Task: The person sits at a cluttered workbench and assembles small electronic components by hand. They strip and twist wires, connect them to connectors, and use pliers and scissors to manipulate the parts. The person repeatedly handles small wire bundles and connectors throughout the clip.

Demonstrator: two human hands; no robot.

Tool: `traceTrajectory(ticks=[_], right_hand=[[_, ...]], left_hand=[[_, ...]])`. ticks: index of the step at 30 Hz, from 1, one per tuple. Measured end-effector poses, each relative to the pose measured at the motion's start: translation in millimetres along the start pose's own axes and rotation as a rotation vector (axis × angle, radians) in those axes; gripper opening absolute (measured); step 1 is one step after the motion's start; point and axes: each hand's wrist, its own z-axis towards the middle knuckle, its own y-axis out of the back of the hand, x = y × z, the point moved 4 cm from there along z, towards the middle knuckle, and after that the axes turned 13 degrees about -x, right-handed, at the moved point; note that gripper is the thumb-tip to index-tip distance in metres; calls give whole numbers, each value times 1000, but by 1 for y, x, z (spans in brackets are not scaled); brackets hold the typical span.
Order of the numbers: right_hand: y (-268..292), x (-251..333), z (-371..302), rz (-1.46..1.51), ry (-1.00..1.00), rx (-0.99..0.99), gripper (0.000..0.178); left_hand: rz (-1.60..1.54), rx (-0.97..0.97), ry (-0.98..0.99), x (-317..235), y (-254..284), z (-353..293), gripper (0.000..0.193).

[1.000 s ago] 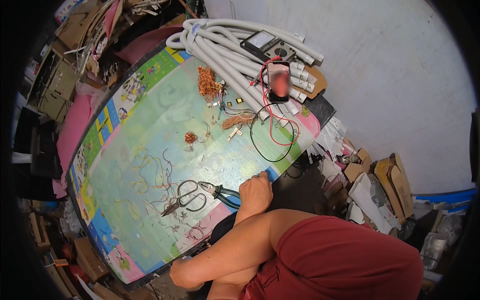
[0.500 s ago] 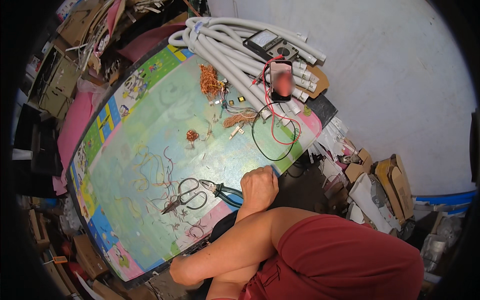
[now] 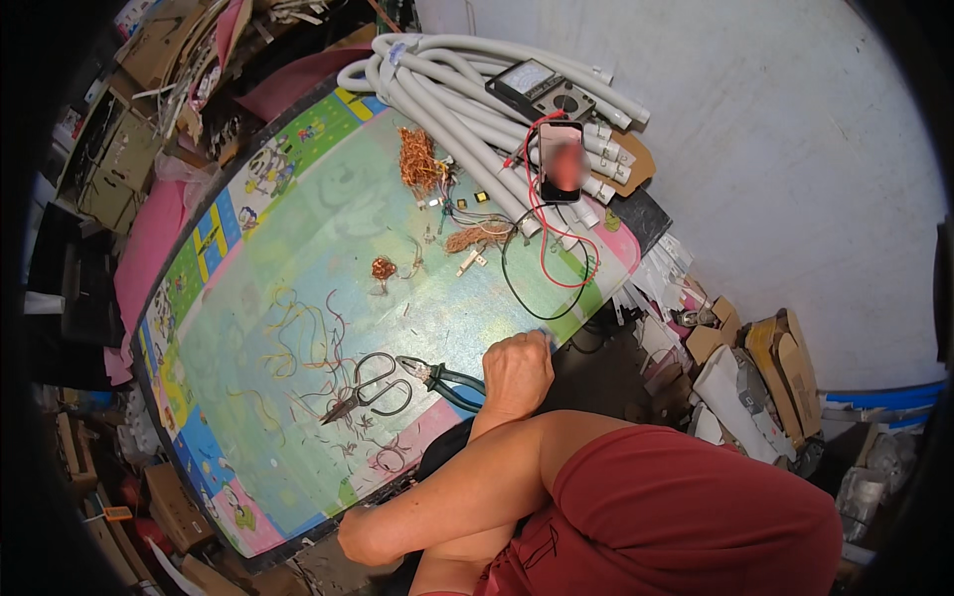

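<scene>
Hand point(image 3: 518, 372) beside pliers point(image 3: 454, 377) could bump them into the scissors point(image 3: 350, 402); can't tell finger state there or on other hand point(image 3: 361, 538), tips hidden.

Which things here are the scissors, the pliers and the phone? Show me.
Scissors point(image 3: 352, 402), head view: on the blades, near the pivot.
Pliers point(image 3: 434, 374), head view: around the pivot.
Phone point(image 3: 561, 163), head view: middle of the screen.

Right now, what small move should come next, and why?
Probably slide the hand beside the pliers onto their dark handles: these point toward it and reach its side in this view, while the scissors lie farther off.
</scene>
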Motion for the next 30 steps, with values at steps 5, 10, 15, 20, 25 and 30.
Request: traceTrajectory(ticks=[5,10,15,20,25,30], right_hand=[[-24,-7,19,98,-41,-142,28],[-13,-12,-12,354,-139,-161,20],[-44,-46,-23,482,-231,73,30],[-78,-125,-50,501,-538,-71,34],[-74,-172,-70,314,-918,-448,23],[-60,-200,-61,184,-1012,-673,29]], left_hand=[[-107,-13,-22,-11,5,8,33],[-147,-27,66,1,-15,-12,39],[-99,193,24,-14,-51,-26,32],[-315,27,82,-27,-45,-51,27],[-484,-252,159,-27,-33,-50,25],[-433,104,246,-13,-42,-29,27]])
